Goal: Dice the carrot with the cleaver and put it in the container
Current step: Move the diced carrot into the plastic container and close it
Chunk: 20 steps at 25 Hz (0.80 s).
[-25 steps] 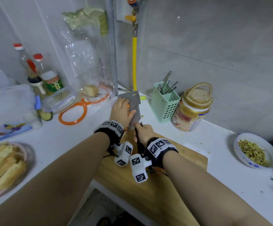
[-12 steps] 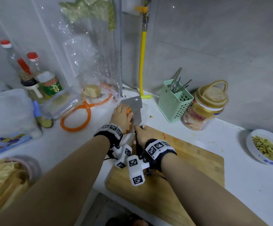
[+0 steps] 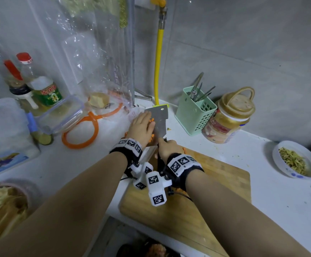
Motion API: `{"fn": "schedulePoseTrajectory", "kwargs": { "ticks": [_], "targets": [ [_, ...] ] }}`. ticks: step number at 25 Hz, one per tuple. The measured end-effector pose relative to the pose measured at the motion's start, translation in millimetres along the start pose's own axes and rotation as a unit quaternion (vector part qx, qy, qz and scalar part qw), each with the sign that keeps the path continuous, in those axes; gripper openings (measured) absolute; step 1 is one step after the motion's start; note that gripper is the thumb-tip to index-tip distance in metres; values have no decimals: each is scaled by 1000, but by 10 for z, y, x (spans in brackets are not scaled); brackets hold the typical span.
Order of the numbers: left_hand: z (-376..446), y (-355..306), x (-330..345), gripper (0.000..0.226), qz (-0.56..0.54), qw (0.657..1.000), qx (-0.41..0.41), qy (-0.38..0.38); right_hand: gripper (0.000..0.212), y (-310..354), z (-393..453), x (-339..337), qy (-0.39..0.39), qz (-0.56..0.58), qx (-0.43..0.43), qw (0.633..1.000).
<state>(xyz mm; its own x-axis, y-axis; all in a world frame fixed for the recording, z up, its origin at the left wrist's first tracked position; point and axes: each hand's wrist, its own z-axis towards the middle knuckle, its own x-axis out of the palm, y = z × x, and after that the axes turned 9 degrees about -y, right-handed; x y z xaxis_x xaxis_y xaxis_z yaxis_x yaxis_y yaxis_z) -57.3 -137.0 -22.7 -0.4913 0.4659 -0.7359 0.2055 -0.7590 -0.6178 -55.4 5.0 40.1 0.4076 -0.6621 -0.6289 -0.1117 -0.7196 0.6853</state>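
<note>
The white bench (image 3: 262,164) carries a wooden board (image 3: 216,182) at 5 o'clock of the frame's centre. At 9 o'clock lies a clear tub (image 3: 62,115), with an orange ring (image 3: 80,134) just beside it. A green caddy (image 3: 195,112) and a gold-lidded jar (image 3: 229,119) stand at 2 o'clock; the jar's label is too blurred to read. A bottle (image 3: 45,89) at 10 o'clock wears a green label with red characters that cannot be made out. The cleaver (image 3: 160,121), a steel blade with a hole near its far corner, stands on edge at the board's 11 o'clock corner. The right hand (image 3: 167,147) grips its handle, fingers clamped round it. The left hand (image 3: 141,127) lies flat against the blade's left face, fingers straight and together. Carrot (image 3: 152,120) shows as small orange bits between that hand and the blade.
</note>
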Motion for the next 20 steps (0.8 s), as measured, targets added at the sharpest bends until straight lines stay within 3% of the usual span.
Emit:
{"fn": "schedulePoseTrajectory", "kwargs": {
  "ticks": [3, 5, 9, 13, 17, 20],
  "targets": [
    [-35, -73, 63, 51, 27, 997, 56, 47, 42, 3, -10, 8, 1, -18, -19, 1000],
    [-44, -18, 69, 47, 43, 996, 64, 36, 45, -12, -8, 9, 0, -9, -11, 1000],
    [-30, 154, -29, 40, 100, 994, 48, 2, 52, -80, 12, 38, -3, -15, 3, 1000],
    [-42, 242, -121, 38, 171, 985, 0, 29, 52, -117, 30, 23, -16, 53, 16, 998],
    [-28, 159, -160, 41, 151, 988, -12, 18, 50, -220, 102, -25, -35, 97, 41, 994],
    [-9, -10, -169, 41, 112, 993, 8, -22, 40, -410, 183, -257, -71, 49, 5, 996]
  ]
}}
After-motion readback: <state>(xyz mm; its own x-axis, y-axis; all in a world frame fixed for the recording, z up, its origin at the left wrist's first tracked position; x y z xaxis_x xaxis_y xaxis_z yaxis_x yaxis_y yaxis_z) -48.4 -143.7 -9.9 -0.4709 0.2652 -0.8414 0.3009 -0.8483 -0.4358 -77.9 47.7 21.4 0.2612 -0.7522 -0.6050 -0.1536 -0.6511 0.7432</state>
